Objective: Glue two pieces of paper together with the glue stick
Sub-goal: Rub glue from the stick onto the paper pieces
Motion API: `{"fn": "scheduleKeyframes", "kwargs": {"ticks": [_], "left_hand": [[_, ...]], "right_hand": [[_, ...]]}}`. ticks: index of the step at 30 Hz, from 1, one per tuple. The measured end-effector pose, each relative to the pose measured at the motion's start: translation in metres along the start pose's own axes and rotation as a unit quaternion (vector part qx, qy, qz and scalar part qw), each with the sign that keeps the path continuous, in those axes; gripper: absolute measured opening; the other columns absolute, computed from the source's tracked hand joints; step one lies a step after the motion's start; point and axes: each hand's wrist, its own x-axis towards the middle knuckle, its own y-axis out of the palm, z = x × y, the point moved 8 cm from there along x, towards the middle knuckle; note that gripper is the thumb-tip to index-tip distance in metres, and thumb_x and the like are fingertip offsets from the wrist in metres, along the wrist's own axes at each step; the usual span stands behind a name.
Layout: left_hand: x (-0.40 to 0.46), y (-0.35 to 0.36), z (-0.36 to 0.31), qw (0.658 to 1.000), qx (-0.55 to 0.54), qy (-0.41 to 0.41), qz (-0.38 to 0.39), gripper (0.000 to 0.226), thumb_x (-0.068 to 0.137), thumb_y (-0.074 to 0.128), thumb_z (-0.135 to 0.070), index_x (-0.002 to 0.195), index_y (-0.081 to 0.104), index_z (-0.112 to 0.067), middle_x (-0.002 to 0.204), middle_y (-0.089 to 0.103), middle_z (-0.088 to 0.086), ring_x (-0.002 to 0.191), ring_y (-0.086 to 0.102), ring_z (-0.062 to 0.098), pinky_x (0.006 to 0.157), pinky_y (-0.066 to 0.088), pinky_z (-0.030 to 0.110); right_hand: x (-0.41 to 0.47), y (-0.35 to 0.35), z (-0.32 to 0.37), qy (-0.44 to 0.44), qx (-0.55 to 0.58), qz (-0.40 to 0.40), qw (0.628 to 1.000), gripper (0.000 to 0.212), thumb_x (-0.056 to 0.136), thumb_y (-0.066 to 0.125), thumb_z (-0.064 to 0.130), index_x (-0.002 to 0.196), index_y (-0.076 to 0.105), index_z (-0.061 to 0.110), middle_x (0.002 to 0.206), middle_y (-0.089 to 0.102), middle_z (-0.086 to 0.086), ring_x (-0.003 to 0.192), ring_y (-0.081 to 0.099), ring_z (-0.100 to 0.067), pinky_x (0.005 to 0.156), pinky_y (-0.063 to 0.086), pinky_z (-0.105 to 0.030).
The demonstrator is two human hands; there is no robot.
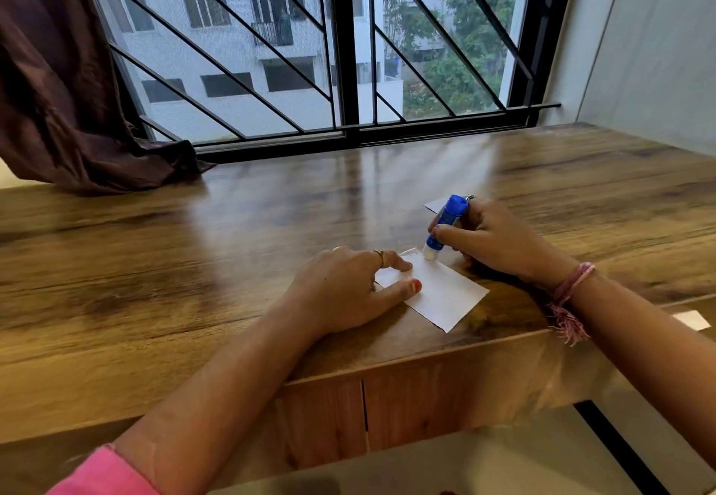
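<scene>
A white piece of paper [441, 293] lies flat near the front edge of the wooden table [232, 246]. My left hand [348, 289] presses on its left part with spread fingers. My right hand [492, 239] grips a blue glue stick [445, 223], tilted, with its white tip touching the paper's far corner. A second piece of paper [436, 205] lies just behind the glue stick, mostly hidden by my right hand.
A barred window [348, 49] runs along the table's far edge. A dark brown curtain [66, 88] hangs at the left and rests on the tabletop. A wall closes the right side. Cabinet doors [364, 413] sit under the table's front edge.
</scene>
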Motion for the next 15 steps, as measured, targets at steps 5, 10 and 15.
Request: {"fn": "scheduleKeyframes", "kwargs": {"ticks": [5, 10, 15], "left_hand": [[-0.0001, -0.0002, -0.0004, 1.000, 0.001, -0.001, 0.000, 0.042, 0.088, 0.042, -0.064, 0.123, 0.054, -0.045, 0.049, 0.038, -0.014, 0.051, 0.039, 0.004, 0.053, 0.028, 0.022], [0.0006, 0.0001, 0.0010, 1.000, -0.007, -0.004, -0.002, 0.041, 0.088, 0.044, -0.063, 0.122, 0.056, -0.045, 0.045, 0.036, -0.013, 0.049, 0.038, 0.004, 0.054, 0.029, 0.022], [0.0005, 0.0000, 0.0004, 1.000, -0.001, -0.004, 0.003, 0.041, 0.088, 0.043, -0.063, 0.123, 0.055, -0.045, 0.048, 0.036, -0.015, 0.051, 0.039, 0.002, 0.056, 0.031, 0.024]], "right_hand": [[-0.0013, 0.0003, 0.0059, -0.010, -0.010, 0.004, 1.000, 0.023, 0.086, 0.062, 0.025, 0.097, 0.063, 0.005, 0.065, 0.054, -0.001, 0.056, 0.048, -0.012, 0.057, 0.042, -0.021], [-0.0016, -0.0020, 0.0026, 0.001, 0.012, 0.021, 1.000, 0.023, 0.086, 0.061, 0.021, 0.097, 0.063, 0.000, 0.063, 0.053, 0.000, 0.046, 0.049, -0.003, 0.049, 0.041, -0.013], [-0.0042, -0.0025, 0.0038, 0.001, 0.022, 0.036, 0.999, 0.020, 0.087, 0.062, 0.018, 0.095, 0.061, 0.000, 0.061, 0.055, -0.001, 0.043, 0.050, -0.002, 0.047, 0.042, -0.013]]}}
